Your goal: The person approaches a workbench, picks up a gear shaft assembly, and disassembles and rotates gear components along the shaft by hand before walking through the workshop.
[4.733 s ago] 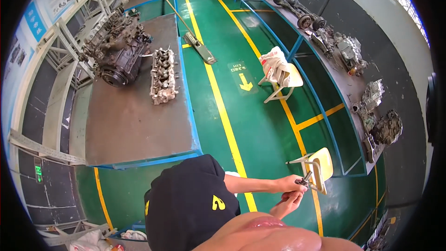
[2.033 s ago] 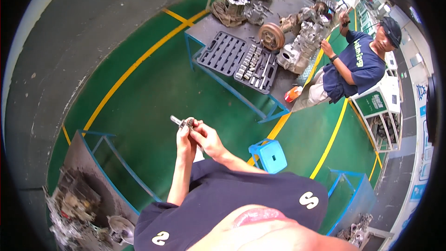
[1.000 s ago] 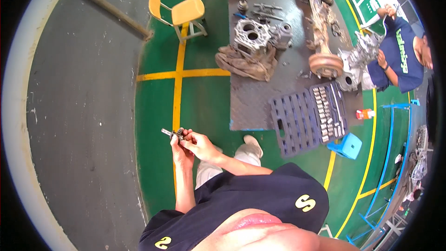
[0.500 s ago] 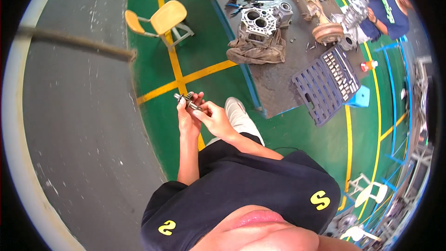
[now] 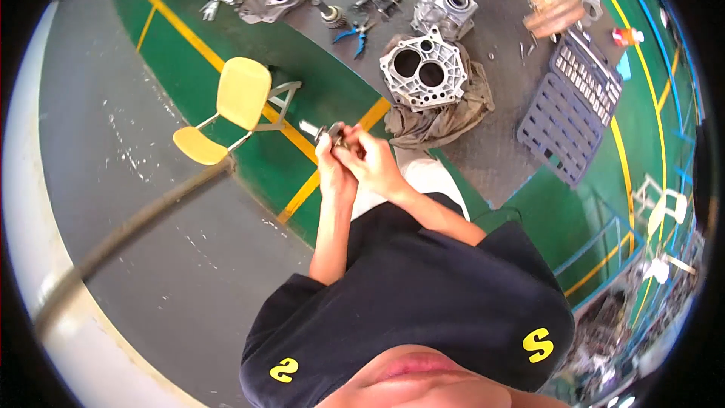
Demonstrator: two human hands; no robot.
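A short metal gear shaft (image 5: 309,128) is held in front of my body, its bright end sticking out past the fingers to the left. My left hand (image 5: 335,175) is closed round it from the left, thumb along the near side. From the right, my right hand (image 5: 376,167) closes on the gear part, and the fingers hide much of it. Just beyond my hands, a pale metal gearbox housing (image 5: 451,91) with two large bores lies on a crumpled brown cloth (image 5: 474,115) on the workbench (image 5: 495,170).
Blue-handled pliers (image 5: 356,35), a gear shaft standing upright (image 5: 330,15) and metal rods lie on the bench. An open socket set case (image 5: 560,127) is at its right end. A yellow chair (image 5: 244,94) stands left, near a long pole (image 5: 151,213).
My body and view have moved toward the bench, bringing the housing and chair closer. Both hands still hold the gear shaft, with the right fingers now covering more of it.
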